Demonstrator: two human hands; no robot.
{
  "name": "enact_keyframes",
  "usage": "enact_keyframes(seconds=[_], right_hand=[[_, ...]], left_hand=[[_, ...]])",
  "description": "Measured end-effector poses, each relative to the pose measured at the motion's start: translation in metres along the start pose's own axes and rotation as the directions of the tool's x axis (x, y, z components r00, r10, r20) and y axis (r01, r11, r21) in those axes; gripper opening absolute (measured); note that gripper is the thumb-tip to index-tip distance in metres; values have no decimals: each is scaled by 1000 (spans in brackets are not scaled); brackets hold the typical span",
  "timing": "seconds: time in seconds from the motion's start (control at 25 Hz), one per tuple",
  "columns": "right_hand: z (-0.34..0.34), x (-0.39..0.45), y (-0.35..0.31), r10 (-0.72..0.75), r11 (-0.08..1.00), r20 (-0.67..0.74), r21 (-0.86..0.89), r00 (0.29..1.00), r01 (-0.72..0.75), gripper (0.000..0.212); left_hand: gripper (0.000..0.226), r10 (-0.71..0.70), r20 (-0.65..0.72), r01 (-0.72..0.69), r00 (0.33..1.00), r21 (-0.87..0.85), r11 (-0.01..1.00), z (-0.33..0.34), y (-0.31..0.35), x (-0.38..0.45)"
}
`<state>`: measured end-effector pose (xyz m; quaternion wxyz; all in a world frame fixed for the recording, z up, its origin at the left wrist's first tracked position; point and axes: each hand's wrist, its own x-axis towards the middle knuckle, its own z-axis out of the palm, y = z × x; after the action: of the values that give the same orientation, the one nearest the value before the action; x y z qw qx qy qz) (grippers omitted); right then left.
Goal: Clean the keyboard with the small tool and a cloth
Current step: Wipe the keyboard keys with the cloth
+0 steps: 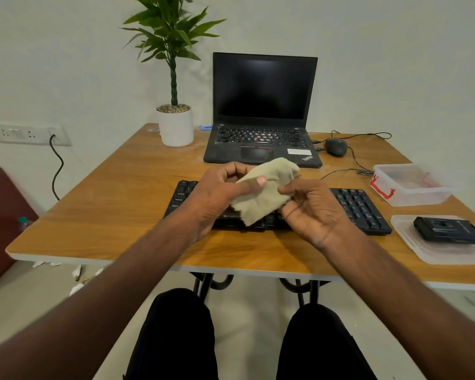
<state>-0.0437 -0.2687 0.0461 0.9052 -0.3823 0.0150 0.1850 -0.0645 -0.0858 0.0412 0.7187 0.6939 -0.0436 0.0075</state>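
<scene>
The person sits at the near edge of a wooden table (pixel 99 223), both forearms reaching over it. Between the two hands, held up above the middle of the black keyboard (pixel 362 209), is a beige cloth (pixel 263 193). The left hand (pixel 217 196) grips it from the left, thumb laid across the fabric and fingers curled behind. The right hand (pixel 313 207) pinches the cloth's right edge with curled fingers. The keyboard lies flat on the table under the hands, its left and right ends showing on either side. I cannot tell where the small tool is.

At the near right, a black flat device (pixel 447 230) rests on a clear plastic lid (pixel 412 242). Just beyond it stands a clear plastic box (pixel 412 193) with red latches. Farther back in the middle, an open laptop (pixel 262 111) shows a dark screen. A wired black mouse (pixel 336 147) sits to its right, and a potted plant (pixel 175 124) in a white pot stands to its left.
</scene>
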Motion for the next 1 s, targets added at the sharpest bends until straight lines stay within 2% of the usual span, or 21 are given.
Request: enact_keyframes(seconds=[0.12, 0.2, 0.28, 0.36, 0.48, 0.52, 0.6, 0.68, 0.72, 0.8, 0.84, 0.92, 1.0], right_hand=[[-1, -4, 2, 56, 994, -38, -92, 998, -59, 45], [-3, -3, 6, 74, 995, -59, -63, 996, -78, 45], [-2, -1, 9, 58, 998, -67, 23, 996, -56, 42], [1, 3, 10, 27, 1000, -103, 9, 994, -27, 39], [8, 14, 19, -89, 957, -202, -289, 975, 27, 36], [12, 18, 22, -140, 912, -192, -407, 971, 51, 35], [22, 25, 27, -227, 762, -87, -636, 970, 121, 35], [33, 36, 32, -255, 546, 108, -804, 961, 236, 32], [40, 43, 36, -250, 425, 214, -852, 944, 306, 29], [55, 58, 47, -223, 198, 383, -882, 896, 427, 25], [64, 65, 53, -192, 121, 445, -874, 875, 471, 23], [79, 76, 68, -109, 34, 525, -847, 844, 531, 21], [90, 86, 83, -24, -36, 565, -825, 825, 564, 23]], left_hand=[[28, -48, -49, 40, 998, -149, 988, 1, -1, -1], [25, -66, -52, 58, 996, -140, 989, 6, -3, -5], [20, -5, -63, 9, 998, 67, 998, 9, -2, -7], [17, 115, -61, -91, 991, 311, 946, 1, 6, -6], [20, 231, -123, -122, 965, 568, 814, -41, 13, 3], [19, 256, -177, -99, 950, 606, 789, -61, 12, 5], [21, 286, -271, -42, 919, 654, 755, -105, 3, 4], [38, 197, -222, 5, 955, 674, 739, -142, -8, -3], [56, 94, -135, 20, 986, 665, 747, -155, -13, -6], [104, -129, 48, 71, 990, 624, 778, -168, -24, -11], [123, -188, 98, 85, 977, 631, 771, -170, -29, -11], [139, -212, 101, 74, 972, 727, 683, -172, -36, -5], [136, -194, 85, 49, 977, 800, 598, -172, -38, -2]])
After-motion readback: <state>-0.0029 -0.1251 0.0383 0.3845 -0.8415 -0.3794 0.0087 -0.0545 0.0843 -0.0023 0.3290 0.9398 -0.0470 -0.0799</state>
